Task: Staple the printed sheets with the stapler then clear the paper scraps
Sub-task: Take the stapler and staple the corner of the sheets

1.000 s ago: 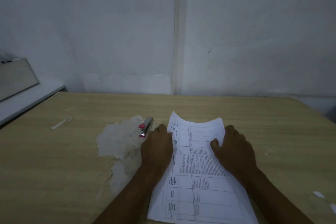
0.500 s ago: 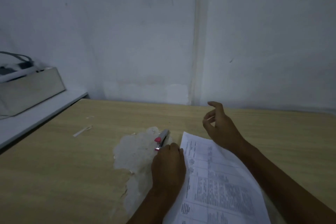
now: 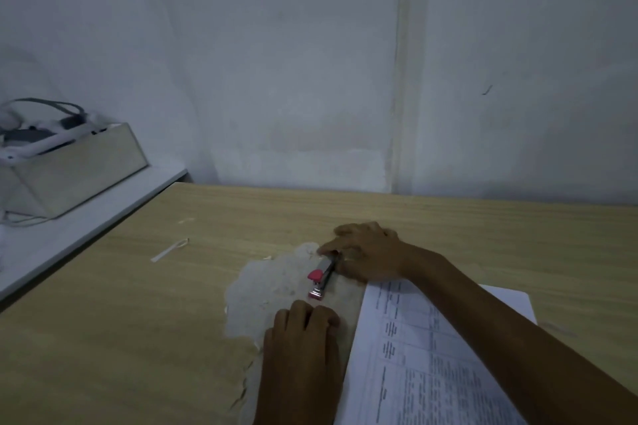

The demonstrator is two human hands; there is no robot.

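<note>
**Right hand at the stapler, sheets lower right**

Stapler point(image 3: 321, 278), grey with a pink cap, lies mid-frame on a worn pale patch point(image 3: 272, 290) of the wooden counter point(image 3: 138, 338). Right hand point(image 3: 367, 254) reaches across from the right; fingers touch the stapler's far end, whether they actually grasp it cannot be told. Left hand point(image 3: 303, 338) rests knuckles-up just below the stapler, fingers curled under, grasping nothing visible. Printed sheets point(image 3: 424, 362) lie lower right, under the right forearm. One paper scrap point(image 3: 170, 250) left of centre. Beige box point(image 3: 76, 172) with a cable on a white ledge, upper left.
</note>
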